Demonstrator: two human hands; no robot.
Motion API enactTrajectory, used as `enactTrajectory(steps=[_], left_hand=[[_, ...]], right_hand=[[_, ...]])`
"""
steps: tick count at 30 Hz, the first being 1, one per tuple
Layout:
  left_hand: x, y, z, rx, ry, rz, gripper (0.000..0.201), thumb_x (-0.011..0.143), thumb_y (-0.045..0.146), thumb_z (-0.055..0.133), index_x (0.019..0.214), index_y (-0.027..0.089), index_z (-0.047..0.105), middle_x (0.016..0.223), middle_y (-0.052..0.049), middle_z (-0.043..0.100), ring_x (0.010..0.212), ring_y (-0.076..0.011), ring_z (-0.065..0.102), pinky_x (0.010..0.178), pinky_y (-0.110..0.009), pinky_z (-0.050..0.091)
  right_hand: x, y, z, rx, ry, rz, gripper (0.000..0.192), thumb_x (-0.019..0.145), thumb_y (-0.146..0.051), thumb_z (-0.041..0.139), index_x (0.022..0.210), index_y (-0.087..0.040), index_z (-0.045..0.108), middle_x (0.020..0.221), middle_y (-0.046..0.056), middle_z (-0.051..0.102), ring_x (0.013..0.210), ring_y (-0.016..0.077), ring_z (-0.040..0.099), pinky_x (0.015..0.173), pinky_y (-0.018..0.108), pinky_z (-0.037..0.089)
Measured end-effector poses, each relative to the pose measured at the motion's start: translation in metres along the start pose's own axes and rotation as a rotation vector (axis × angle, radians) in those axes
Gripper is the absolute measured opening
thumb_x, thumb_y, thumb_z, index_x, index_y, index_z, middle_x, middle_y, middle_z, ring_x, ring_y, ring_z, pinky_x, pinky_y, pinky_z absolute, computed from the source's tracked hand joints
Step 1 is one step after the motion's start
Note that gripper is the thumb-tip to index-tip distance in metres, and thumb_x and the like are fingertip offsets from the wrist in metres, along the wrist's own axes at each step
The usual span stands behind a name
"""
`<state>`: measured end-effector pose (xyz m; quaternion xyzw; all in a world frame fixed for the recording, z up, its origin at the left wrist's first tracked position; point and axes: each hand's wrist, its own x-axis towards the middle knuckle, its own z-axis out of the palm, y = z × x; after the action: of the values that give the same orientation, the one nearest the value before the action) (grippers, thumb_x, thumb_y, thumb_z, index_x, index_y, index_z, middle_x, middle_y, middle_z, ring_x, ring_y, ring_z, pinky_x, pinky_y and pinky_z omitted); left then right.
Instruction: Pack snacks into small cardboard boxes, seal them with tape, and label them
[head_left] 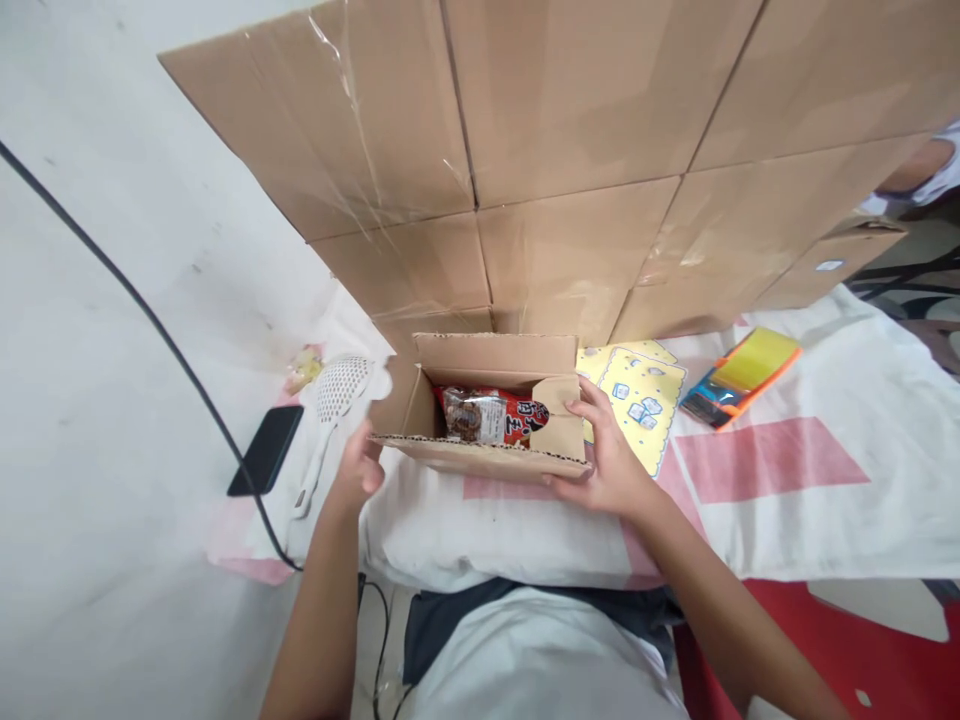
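Nearest me, my left hand (pixel 361 466) grips the left end flap of the small open carton (pixel 480 455), and my right hand (pixel 611 462) pinches the right flap, fingers over its edge. Carton sits on the white-and-pink cloth (pixel 787 500) with a red snack packet (pixel 491 416) inside; I'd keep both flaps spread evenly and the box flat. Beyond it, stacked cardboard boxes (pixel 570 150) wall off the back.

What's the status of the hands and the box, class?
Left hand grips box at its left end. Right hand holds right flap. Red packet inside. Phone and white scoop lie left.
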<state>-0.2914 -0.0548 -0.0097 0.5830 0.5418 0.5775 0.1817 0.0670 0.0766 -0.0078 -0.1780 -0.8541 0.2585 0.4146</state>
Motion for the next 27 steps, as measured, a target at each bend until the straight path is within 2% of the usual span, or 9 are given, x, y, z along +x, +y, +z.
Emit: enactTrajectory(steps=[2, 4, 9, 14, 16, 18, 20, 22, 27], left_hand=[[-0.009, -0.001, 0.009, 0.052, -0.074, 0.040, 0.110, 0.050, 0.097, 0.066, 0.132, 0.023, 0.070, 0.147, -0.021, 0.058, 0.139, -0.0448, 0.053, 0.115, -0.063, 0.045], [-0.011, 0.007, 0.018, 0.117, -0.096, 0.108, 0.088, 0.066, 0.090, 0.064, 0.125, 0.025, 0.073, 0.148, -0.018, 0.058, 0.142, -0.0407, 0.052, 0.119, -0.062, 0.039], [-0.004, 0.025, 0.037, 0.205, 0.082, 0.142, 0.041, 0.095, 0.056, 0.061, 0.109, 0.019, 0.073, 0.124, -0.014, 0.069, 0.126, -0.0308, 0.062, 0.111, -0.053, 0.049], [-0.008, 0.016, 0.054, 0.092, 0.202, 0.083, 0.043, 0.089, 0.052, 0.069, 0.118, 0.020, 0.066, 0.115, -0.011, 0.066, 0.112, -0.0274, 0.065, 0.095, -0.041, 0.057], [-0.011, 0.020, 0.059, 0.106, 0.256, 0.061, 0.057, 0.088, 0.049, 0.070, 0.138, 0.024, 0.056, 0.130, -0.013, 0.061, 0.117, -0.0264, 0.064, 0.094, -0.038, 0.057], [-0.011, 0.032, 0.062, 0.236, 0.260, 0.082, 0.056, 0.092, 0.039, 0.067, 0.145, 0.028, 0.052, 0.150, -0.014, 0.050, 0.130, -0.0274, 0.059, 0.099, -0.039, 0.056], [-0.008, 0.052, 0.066, 0.449, 0.196, 0.176, 0.042, 0.096, 0.024, 0.058, 0.137, 0.029, 0.060, 0.156, -0.011, 0.048, 0.141, -0.0285, 0.051, 0.109, -0.044, 0.049], [-0.004, 0.071, 0.070, 0.658, 0.067, 0.302, 0.038, 0.097, 0.014, 0.053, 0.130, 0.028, 0.066, 0.149, -0.008, 0.059, 0.143, -0.0279, 0.051, 0.120, -0.050, 0.037], [0.005, 0.095, 0.080, 0.912, -0.196, 0.352, 0.056, 0.092, 0.048, 0.070, 0.142, 0.023, 0.060, 0.141, -0.007, 0.068, 0.136, -0.0318, 0.060, 0.123, -0.049, 0.033]], right_hand=[[0.003, -0.002, -0.004, -0.017, -0.018, -0.005, 0.092, 0.072, -0.033, 0.086, 0.145, -0.029, 0.030, 0.163, 0.019, 0.023, 0.156, 0.0397, 0.025, 0.119, 0.061, 0.037], [0.007, -0.004, -0.009, -0.021, -0.028, -0.004, 0.086, 0.072, -0.037, 0.086, 0.140, -0.029, 0.034, 0.164, 0.018, 0.025, 0.154, 0.0405, 0.028, 0.118, 0.062, 0.039], [0.024, -0.010, -0.022, -0.093, -0.073, 0.001, 0.072, 0.069, -0.051, 0.089, 0.122, -0.026, 0.046, 0.160, 0.020, 0.033, 0.148, 0.0441, 0.037, 0.114, 0.064, 0.042], [0.035, -0.001, -0.025, 0.314, 0.044, 0.008, 0.067, 0.084, -0.035, 0.077, 0.140, -0.035, 0.039, 0.153, 0.013, 0.042, 0.145, 0.0355, 0.045, 0.114, 0.060, 0.046], [0.036, 0.005, -0.024, 0.379, 0.074, -0.033, 0.070, 0.087, -0.029, 0.072, 0.147, -0.037, 0.036, 0.137, 0.011, 0.054, 0.138, 0.0341, 0.052, 0.110, 0.059, 0.048], [0.036, 0.010, -0.022, 0.281, 0.048, -0.085, 0.059, 0.088, -0.029, 0.070, 0.143, -0.032, 0.048, 0.120, 0.010, 0.063, 0.133, 0.0361, 0.055, 0.108, 0.059, 0.047], [0.037, 0.011, -0.021, 0.162, 0.043, -0.110, 0.048, 0.089, -0.030, 0.068, 0.135, -0.027, 0.057, 0.111, 0.011, 0.065, 0.130, 0.0377, 0.055, 0.104, 0.058, 0.047], [0.038, 0.008, -0.022, 0.090, 0.052, -0.124, 0.044, 0.091, -0.030, 0.066, 0.134, -0.025, 0.059, 0.110, 0.011, 0.066, 0.130, 0.0379, 0.056, 0.101, 0.056, 0.049], [0.033, -0.003, -0.034, -0.021, 0.038, -0.061, 0.042, 0.096, -0.033, 0.060, 0.137, -0.024, 0.059, 0.121, 0.012, 0.069, 0.137, 0.0363, 0.053, 0.107, 0.056, 0.047]])
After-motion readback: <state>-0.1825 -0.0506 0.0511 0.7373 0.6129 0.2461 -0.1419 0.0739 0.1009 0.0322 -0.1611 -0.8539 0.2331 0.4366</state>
